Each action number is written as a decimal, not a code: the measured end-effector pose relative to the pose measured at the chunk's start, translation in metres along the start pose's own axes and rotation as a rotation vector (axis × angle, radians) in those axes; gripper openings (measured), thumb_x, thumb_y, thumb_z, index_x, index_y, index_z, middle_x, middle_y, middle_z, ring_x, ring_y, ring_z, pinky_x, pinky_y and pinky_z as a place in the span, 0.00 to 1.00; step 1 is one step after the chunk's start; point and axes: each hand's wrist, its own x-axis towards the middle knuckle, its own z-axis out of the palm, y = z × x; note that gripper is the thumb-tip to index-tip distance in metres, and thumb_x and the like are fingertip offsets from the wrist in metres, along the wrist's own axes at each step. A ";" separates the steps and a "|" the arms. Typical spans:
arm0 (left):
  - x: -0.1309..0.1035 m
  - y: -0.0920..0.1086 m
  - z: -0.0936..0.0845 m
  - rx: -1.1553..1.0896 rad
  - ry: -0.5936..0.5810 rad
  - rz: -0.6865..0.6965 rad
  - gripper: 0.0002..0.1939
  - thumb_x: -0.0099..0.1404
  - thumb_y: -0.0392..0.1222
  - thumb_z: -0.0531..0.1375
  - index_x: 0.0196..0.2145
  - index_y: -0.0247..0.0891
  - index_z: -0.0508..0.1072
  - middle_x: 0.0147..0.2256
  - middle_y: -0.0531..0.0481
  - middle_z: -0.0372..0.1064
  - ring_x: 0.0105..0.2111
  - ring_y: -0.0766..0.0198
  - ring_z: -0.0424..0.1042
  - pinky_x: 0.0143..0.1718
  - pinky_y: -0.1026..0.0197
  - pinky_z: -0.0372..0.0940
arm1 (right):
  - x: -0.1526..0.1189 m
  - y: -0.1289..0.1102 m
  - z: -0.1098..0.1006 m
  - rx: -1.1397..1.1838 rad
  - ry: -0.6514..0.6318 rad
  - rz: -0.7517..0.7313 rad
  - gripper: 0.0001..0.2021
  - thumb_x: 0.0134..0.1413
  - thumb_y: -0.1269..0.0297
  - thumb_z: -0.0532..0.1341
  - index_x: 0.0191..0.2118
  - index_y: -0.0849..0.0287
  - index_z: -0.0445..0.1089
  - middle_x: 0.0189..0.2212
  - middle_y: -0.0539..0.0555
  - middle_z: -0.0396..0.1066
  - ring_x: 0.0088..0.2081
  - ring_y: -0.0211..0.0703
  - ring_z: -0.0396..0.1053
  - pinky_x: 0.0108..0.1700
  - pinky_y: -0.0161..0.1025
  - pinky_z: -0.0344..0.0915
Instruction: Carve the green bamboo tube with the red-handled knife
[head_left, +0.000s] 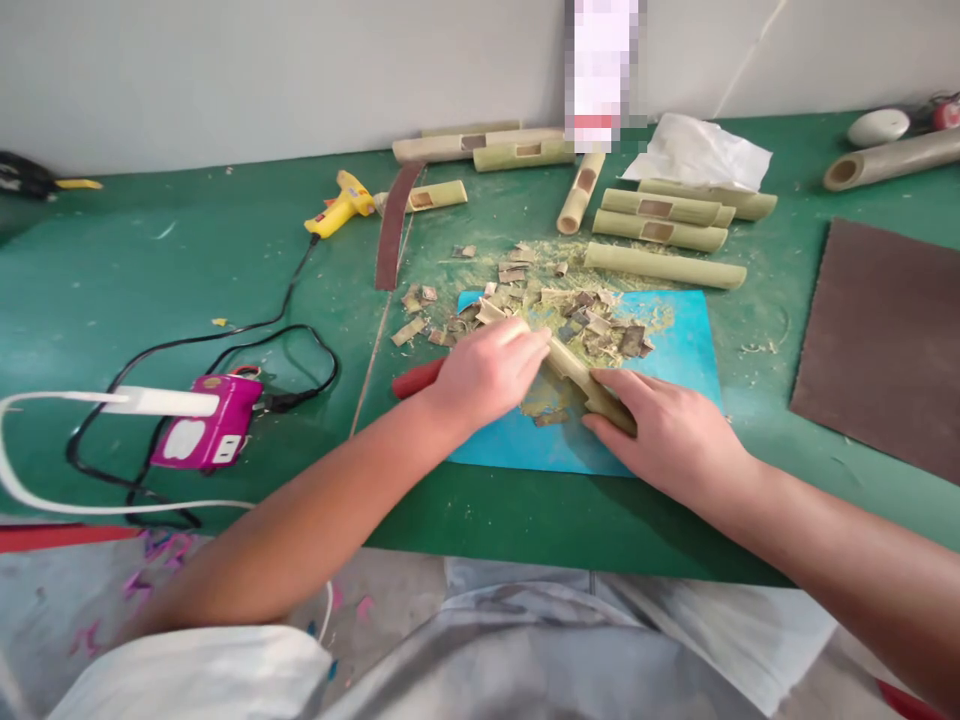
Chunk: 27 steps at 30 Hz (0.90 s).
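Note:
A bamboo tube (576,366) with a notch cut in its side lies slanted between my two hands over a blue sheet (679,340). My left hand (491,368) has its fingers closed around the far left end. At the near right end, my right hand (667,425) grips the tube between thumb and fingers. A red, handle-like object (417,378) pokes out beside my left wrist; the rest of it is hidden, and I cannot tell whether the hand touches it. Bamboo chips (600,325) and shavings are heaped just beyond the tube.
Several bamboo tubes (660,262) with cut windows lie towards the wall. A yellow glue gun (341,207), a brown sandpaper strip (397,225) and a purple power adapter (202,425) with cables are on the left. A dark brown sheet (885,345) lies at right.

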 end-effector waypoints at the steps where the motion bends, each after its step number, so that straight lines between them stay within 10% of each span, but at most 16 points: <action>1: 0.000 0.001 -0.001 -0.038 -0.019 0.023 0.12 0.75 0.35 0.52 0.43 0.30 0.75 0.31 0.47 0.72 0.32 0.63 0.73 0.35 0.62 0.69 | 0.000 0.000 0.000 0.003 -0.005 -0.002 0.16 0.61 0.59 0.61 0.52 0.57 0.71 0.43 0.54 0.80 0.36 0.49 0.77 0.32 0.40 0.61; 27: 0.001 -0.014 0.003 -0.033 -0.037 -0.029 0.12 0.76 0.36 0.53 0.43 0.33 0.76 0.31 0.47 0.73 0.32 0.64 0.73 0.35 0.63 0.70 | -0.001 0.002 -0.002 -0.001 0.027 -0.040 0.12 0.62 0.59 0.59 0.47 0.56 0.73 0.42 0.54 0.80 0.33 0.46 0.75 0.30 0.39 0.61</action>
